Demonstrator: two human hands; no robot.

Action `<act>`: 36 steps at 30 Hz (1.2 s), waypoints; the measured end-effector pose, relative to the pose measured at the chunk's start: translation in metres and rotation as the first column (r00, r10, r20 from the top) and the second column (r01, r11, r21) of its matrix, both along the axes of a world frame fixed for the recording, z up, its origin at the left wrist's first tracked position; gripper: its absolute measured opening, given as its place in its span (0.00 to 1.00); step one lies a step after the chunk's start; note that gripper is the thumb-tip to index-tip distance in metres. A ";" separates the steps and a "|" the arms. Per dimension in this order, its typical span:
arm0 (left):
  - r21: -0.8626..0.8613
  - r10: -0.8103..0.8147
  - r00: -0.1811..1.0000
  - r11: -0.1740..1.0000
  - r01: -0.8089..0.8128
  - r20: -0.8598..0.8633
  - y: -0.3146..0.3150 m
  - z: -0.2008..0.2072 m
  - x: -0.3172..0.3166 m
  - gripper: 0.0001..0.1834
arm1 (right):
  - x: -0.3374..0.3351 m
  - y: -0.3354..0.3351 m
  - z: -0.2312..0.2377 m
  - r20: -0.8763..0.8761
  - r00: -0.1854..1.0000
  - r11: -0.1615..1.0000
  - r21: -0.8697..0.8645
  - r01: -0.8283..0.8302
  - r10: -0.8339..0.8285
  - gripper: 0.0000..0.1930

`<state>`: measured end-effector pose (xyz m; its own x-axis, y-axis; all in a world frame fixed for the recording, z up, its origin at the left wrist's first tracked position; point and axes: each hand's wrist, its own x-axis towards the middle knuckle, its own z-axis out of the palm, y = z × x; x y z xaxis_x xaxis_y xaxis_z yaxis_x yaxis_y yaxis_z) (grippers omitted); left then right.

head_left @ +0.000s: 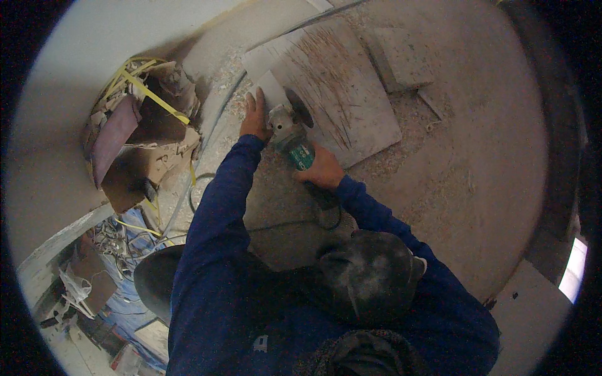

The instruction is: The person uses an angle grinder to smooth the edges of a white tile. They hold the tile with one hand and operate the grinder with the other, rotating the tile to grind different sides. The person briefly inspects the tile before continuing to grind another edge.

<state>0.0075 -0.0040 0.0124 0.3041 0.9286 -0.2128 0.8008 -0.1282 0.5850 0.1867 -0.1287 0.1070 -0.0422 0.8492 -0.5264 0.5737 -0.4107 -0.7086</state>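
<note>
My right hand [324, 169] is wrapped round the green body of an angle grinder [296, 150]. Its dark disc [300, 108] stands on edge beside a small pale tile piece [269, 89]. My left hand [254, 117] lies with its fingers stretched out along the left edge of that piece, close to the grinder's metal head; the thumb is hard to make out. Beneath them is a large pale board [364, 116], its top scored with many brown cut lines. The grinder's dark cord [282, 224] trails toward my knees.
At the left stands a torn cardboard box [166, 156] with scraps and yellow strapping [147, 94]. Below it, cables and debris lie on a blue sheet [128, 285]. A flat slab [401, 56] rests beyond the board. Dust and chips cover the floor [464, 169].
</note>
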 end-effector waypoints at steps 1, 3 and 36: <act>0.007 -0.002 1.000 1.000 0.002 0.005 0.000 -0.001 0.000 0.64 | 0.001 0.000 0.000 0.002 1.000 1.000 -0.003 -0.004 0.004 0.43; 0.003 0.001 1.000 1.000 -0.001 0.019 -0.001 -0.002 0.000 0.64 | 0.001 -0.001 0.000 0.002 1.000 1.000 -0.023 -0.006 0.006 0.44; -0.002 -0.004 1.000 1.000 0.004 -0.029 -0.002 0.006 0.001 0.62 | -0.001 -0.001 -0.002 -0.013 1.000 1.000 0.012 0.024 -0.023 0.41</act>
